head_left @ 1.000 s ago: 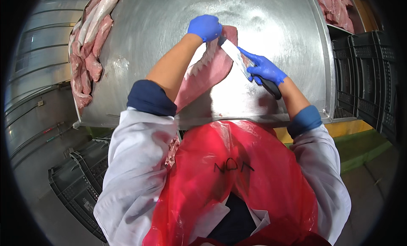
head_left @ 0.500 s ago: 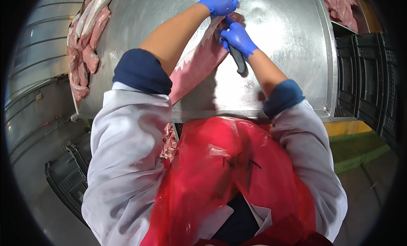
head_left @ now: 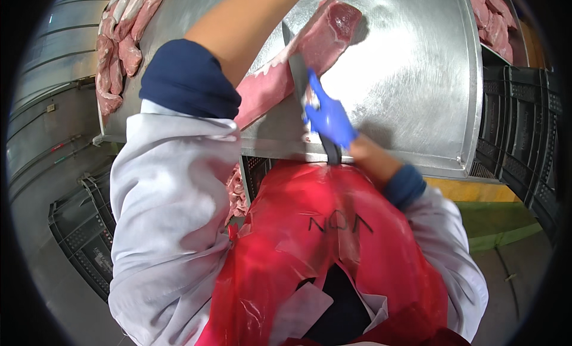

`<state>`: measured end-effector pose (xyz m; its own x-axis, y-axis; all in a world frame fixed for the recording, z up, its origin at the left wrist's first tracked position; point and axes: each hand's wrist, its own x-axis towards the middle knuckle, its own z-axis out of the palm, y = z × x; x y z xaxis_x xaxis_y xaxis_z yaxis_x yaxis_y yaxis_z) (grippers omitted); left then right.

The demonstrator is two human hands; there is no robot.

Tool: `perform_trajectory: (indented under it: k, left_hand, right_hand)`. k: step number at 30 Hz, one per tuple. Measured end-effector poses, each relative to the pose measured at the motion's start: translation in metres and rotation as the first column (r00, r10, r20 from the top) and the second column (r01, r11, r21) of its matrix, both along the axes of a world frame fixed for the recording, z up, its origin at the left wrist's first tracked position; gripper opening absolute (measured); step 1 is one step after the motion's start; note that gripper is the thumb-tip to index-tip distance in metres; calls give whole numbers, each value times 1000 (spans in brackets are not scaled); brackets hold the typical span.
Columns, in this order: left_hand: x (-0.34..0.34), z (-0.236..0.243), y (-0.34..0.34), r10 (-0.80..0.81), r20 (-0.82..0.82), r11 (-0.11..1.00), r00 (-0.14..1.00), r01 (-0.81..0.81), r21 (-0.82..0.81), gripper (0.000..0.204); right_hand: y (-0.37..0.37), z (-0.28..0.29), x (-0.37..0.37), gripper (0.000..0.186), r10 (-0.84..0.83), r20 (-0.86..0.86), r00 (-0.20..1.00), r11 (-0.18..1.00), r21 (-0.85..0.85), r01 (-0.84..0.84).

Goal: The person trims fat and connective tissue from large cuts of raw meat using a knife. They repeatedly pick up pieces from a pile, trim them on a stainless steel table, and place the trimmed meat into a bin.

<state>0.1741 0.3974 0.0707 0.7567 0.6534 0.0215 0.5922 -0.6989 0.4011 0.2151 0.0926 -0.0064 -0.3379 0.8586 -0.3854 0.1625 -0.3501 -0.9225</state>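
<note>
My right hand (head_left: 331,116), in a blue glove, is closed around the dark handle of a knife (head_left: 298,72). Its blade passes under a thin pale strip (head_left: 313,25) that lifts along a long piece of pink meat (head_left: 268,88), and the tip shows on the strip's far side. The meat lies slantwise on the metal table, with a darker red end (head_left: 345,21) at the far right. My left forearm reaches over the meat and leaves the picture at the top edge, so my left hand is hidden from view.
The metal table (head_left: 411,101) has a raised rim. Several meat pieces (head_left: 128,51) lie along its left side, and more fill a tray (head_left: 491,21) at the far right. Black crates (head_left: 515,116) stand at the right, another crate (head_left: 83,227) at the lower left.
My right hand has drawn the knife toward me, its blade now in the open. My left hand has gone up out of the picture. The strip stands farther off the meat.
</note>
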Motion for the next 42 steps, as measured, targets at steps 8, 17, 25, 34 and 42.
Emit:
perform_trajectory:
  k: [8,17,25,34,42]
  left_hand:
    - [-17,73,-39,-161,76,961,984,138,238,28]
    - [-77,176,-94,-194,150,832,970,81,550,22]
    - [-175,249,-170,-124,218,777,968,-42,628,23]
    - [-325,304,-285,66,349,704,935,-292,647,25]
    - [-439,338,-404,225,533,558,816,-556,616,26]
  right_hand:
    - [40,-13,-58,78,-158,-26,987,986,52,159]
    - [23,-10,-121,78,-234,-14,972,969,82,235]
    - [-12,-22,-177,74,-164,-79,983,984,58,169]
    - [-93,8,-217,75,78,232,970,976,179,-121]
    - [-125,56,-262,58,255,289,923,949,107,-296]
